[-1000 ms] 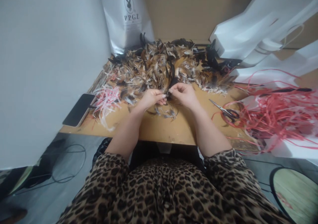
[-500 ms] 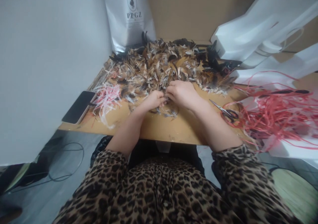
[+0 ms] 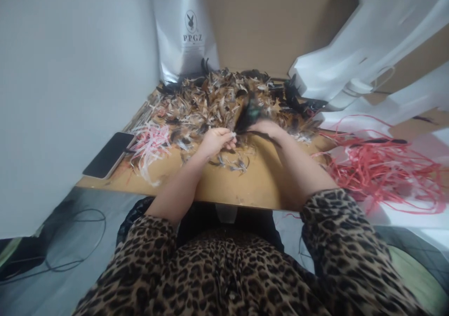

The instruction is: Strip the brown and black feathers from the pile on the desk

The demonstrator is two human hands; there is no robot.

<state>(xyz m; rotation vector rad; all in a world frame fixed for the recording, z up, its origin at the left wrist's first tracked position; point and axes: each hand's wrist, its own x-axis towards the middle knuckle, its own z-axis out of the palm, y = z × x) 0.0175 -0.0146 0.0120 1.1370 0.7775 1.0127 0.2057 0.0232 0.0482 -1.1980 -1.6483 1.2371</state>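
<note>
At the near edge of the feather heap, my left hand (image 3: 217,141) is closed in a pinch. A bunch of dark, greenish-black feathers (image 3: 250,112) fans up and to the right from its fingertips, with a whitish bit showing at the base. Beside the bunch is my right hand (image 3: 266,127), its fingers blurred and partly hidden by the dark plumes; whether they grip it I cannot tell. Beyond both hands spreads a large pile of brown, white and black feathers (image 3: 217,96). A few loose small feathers (image 3: 235,162) lie just below my left hand.
Pink and white strips (image 3: 150,140) lie left on the wooden table (image 3: 242,190), beside a phone (image 3: 108,154). Red strings (image 3: 389,166) are tangled at the right. A silvery printed bag (image 3: 185,35) stands behind the heap. A white panel (image 3: 77,96) borders the left side.
My right hand has moved slightly right, and the dark feather bunch now shows between my hands. The scissors seen earlier are hidden near my right forearm. The view has shifted a little.
</note>
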